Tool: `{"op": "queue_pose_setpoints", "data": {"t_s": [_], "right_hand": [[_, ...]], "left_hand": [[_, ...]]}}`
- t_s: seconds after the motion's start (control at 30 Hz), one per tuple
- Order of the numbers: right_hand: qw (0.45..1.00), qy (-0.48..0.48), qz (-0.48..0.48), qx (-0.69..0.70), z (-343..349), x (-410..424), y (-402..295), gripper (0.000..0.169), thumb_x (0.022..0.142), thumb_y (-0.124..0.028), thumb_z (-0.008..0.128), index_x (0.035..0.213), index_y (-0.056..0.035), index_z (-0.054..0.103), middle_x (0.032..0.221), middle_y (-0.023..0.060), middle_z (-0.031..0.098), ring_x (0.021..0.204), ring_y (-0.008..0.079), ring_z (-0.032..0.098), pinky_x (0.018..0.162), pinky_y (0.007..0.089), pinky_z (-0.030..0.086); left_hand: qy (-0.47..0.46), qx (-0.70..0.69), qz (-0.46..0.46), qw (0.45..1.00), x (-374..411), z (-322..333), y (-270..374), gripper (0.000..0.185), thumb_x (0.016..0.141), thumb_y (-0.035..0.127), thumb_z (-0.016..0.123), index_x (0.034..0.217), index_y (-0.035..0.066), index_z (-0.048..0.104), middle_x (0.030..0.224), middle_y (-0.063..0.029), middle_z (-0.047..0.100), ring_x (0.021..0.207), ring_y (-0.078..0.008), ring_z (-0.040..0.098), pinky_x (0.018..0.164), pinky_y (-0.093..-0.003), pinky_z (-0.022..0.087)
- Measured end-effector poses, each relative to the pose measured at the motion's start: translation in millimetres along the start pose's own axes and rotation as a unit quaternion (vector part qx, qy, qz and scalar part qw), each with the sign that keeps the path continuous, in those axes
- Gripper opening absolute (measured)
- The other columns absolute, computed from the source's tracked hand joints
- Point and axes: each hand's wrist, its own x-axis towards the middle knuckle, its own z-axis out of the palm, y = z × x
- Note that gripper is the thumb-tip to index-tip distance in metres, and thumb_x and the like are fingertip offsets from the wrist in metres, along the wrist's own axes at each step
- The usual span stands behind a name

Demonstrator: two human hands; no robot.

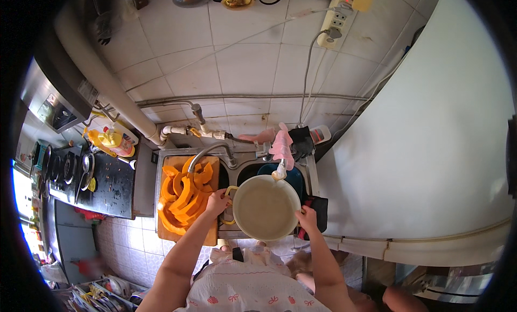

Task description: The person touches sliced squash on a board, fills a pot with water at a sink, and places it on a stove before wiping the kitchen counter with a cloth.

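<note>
Both my hands hold a round cream-coloured pot [266,209] over the front of the sink, its inside facing up. My left hand [218,202] grips its yellow handle [231,190]. On the opposite side, my right hand [307,219] is closed at the rim, mostly covering the handle there. A tap spout with a wrapped tip [279,173] hangs at the pot's far edge. Whether water is running cannot be made out. Left of the pot, thick slices of orange pumpkin [188,203] are piled on a wooden cutting board [208,236].
A curved metal faucet [208,148] arches over the board. Pink rubber gloves [282,144] drape over the taps beside a black glove [302,142]. A blue basin [297,178] sits in the sink behind the pot. A large white appliance [424,150] stands to the right; a black counter [115,186] lies left.
</note>
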Motion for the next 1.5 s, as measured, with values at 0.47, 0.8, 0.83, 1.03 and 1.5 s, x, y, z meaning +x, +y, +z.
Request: {"op": "queue_pose_setpoints", "data": {"t_s": [0.47, 0.8, 0.83, 1.03, 1.5], "right_hand": [[0.997, -0.019, 0.023, 0.068, -3.8, -6.2, -11.3, 0.025, 0.064, -0.019, 0.061, 0.072, 0.0038, 0.057, 0.06, 0.016, 0.056, 0.054, 0.0229, 0.056, 0.053, 0.0324, 0.042], [0.998, -0.012, 0.032, 0.058, -3.8, -6.9, -8.2, 0.027, 0.064, -0.022, 0.061, 0.075, 0.003, 0.058, 0.064, 0.0179, 0.058, 0.061, 0.0288, 0.058, 0.056, 0.0341, 0.044], [0.998, -0.012, 0.027, 0.055, -3.1, -7.5, -9.5, 0.027, 0.064, -0.021, 0.061, 0.074, 0.003, 0.058, 0.065, 0.0182, 0.058, 0.061, 0.0295, 0.058, 0.056, 0.0343, 0.044], [0.998, -0.004, 0.018, 0.055, -6.4, -9.3, -10.6, 0.024, 0.065, -0.02, 0.06, 0.07, 0.0033, 0.055, 0.059, 0.0153, 0.055, 0.054, 0.0218, 0.055, 0.051, 0.0319, 0.042], [0.996, 0.005, 0.018, 0.084, -7.7, -11.3, -12.8, 0.02, 0.065, -0.016, 0.059, 0.064, 0.0023, 0.051, 0.053, 0.012, 0.051, 0.047, 0.0159, 0.049, 0.048, 0.0294, 0.039]], "left_hand": [[0.026, 0.134, 0.047, 0.99, -5.0, -5.3, 6.7, 0.034, 0.081, 0.014, 0.053, 0.113, 0.002, 0.051, 0.085, -0.0098, 0.06, 0.072, -0.0174, 0.059, 0.065, -0.0285, 0.05], [0.04, 0.279, 0.189, 0.941, 22.5, -3.4, 60.5, 0.034, 0.08, 0.012, 0.047, 0.113, 0.002, 0.05, 0.104, -0.0152, 0.053, 0.099, -0.029, 0.051, 0.082, -0.0345, 0.042], [0.036, 0.259, 0.2, 0.944, 32.5, -2.4, 62.9, 0.035, 0.08, 0.012, 0.047, 0.113, 0.002, 0.05, 0.105, -0.016, 0.053, 0.098, -0.0289, 0.051, 0.082, -0.0346, 0.042], [-0.026, 0.184, 0.177, 0.967, 121.2, 26.7, 69.4, 0.036, 0.078, 0.012, 0.046, 0.112, 0.003, 0.051, 0.107, -0.0194, 0.054, 0.097, -0.0277, 0.054, 0.081, -0.0343, 0.043], [-0.048, -0.167, -0.051, 0.983, 192.0, 56.3, 80.2, 0.034, 0.08, 0.018, 0.044, 0.112, 0.011, 0.052, 0.086, -0.0007, 0.052, 0.079, -0.0114, 0.047, 0.067, -0.0304, 0.04]]}}
